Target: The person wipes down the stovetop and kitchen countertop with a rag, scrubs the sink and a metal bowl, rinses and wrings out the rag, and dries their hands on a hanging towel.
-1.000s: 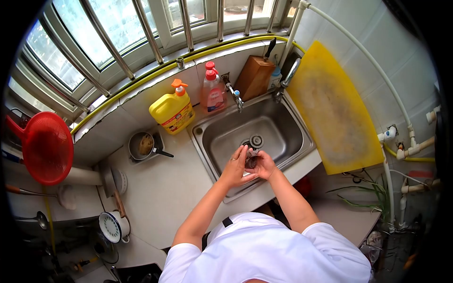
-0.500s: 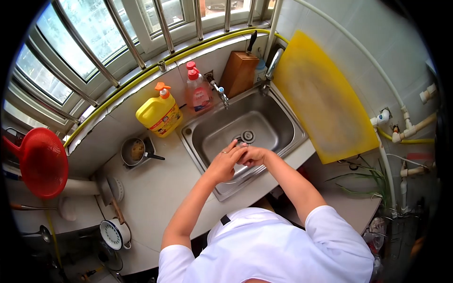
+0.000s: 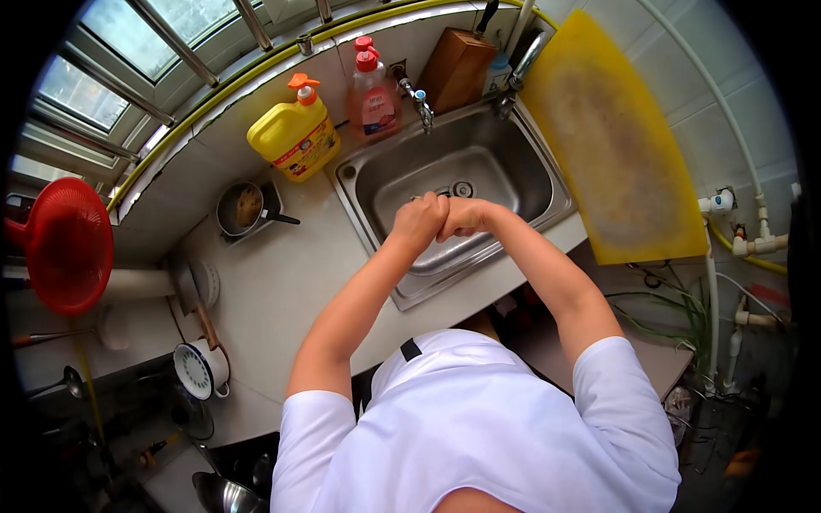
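Observation:
My left hand (image 3: 420, 220) and my right hand (image 3: 463, 217) are pressed together above the near side of the stainless steel sink (image 3: 369, 205). Both have curled, closed fingers. The left one shows its knuckles on top and has a ring on a finger. The right one meets it from the side, its fingertips tucked under and mostly hidden. Whether anything lies between them I cannot make out. Beyond the hands is the sink drain (image 3: 462, 190). A small tap (image 3: 421, 104) stands at the sink's back edge, with no visible water stream.
Behind the sink stand a yellow jug (image 3: 295, 137), a pink soap bottle (image 3: 374, 98) and a wooden knife block (image 3: 456, 68). A yellow board (image 3: 611, 154) leans at right. Left are a small pan (image 3: 242, 208), an enamel pot (image 3: 202, 369), a cleaver (image 3: 188, 286) and a red strainer (image 3: 70, 248).
My left fingers, stretched over the right hand before, are now curled in. Both hands sit nearer the sink's front edge. The camera view has shifted, so the sink appears higher.

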Demonstrator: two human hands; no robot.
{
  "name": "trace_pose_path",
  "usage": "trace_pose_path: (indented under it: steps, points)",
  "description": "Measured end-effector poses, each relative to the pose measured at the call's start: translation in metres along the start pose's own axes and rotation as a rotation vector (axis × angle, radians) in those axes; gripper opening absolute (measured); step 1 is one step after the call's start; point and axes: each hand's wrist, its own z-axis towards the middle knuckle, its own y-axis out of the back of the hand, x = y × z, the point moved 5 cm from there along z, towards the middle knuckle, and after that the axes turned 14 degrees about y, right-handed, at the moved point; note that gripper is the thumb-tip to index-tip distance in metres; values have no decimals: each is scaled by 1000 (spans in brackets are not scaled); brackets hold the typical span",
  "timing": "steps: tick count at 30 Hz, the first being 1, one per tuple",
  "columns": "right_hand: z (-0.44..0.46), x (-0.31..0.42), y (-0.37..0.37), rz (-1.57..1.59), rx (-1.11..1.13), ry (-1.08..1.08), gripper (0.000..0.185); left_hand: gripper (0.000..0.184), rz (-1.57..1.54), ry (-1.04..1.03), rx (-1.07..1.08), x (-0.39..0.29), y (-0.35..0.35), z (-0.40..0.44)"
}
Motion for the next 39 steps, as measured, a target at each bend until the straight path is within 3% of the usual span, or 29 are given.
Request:
trace_pose_path:
  steps: [4, 9, 13, 19, 22, 28, 34, 39]
  points:
    - [6, 2, 7, -290, -90, -73, 20, 9, 68, 168, 56, 5, -12, 6]
    - [12, 15, 13, -992, -291, 115, 19, 10, -4, 357, 232, 12, -19, 13]
    - [10, 16, 10, -1104, -379, 84, 19, 14, -89, 524, 302, 19, -27, 10]
    - [8, 33, 0, -1355, -360, 243, 13, 23, -355, 655, 525, 28, -34, 1]
    - [7, 41, -3, -1436, -340, 340, 10, 24, -470, 693, 538, 33, -44, -2]
    - [4, 54, -11, -1543, -289, 532, 5, 17, -884, 752, 531, 32, -51, -11]
    - [6, 61, -14, -1656, -203, 605, 4, 4, -1032, 921, 703, 29, -41, -16]
    - [1, 68, -15, -1686, -161, 687, 6, 10, -1132, 977, 754, 20, -36, -18]
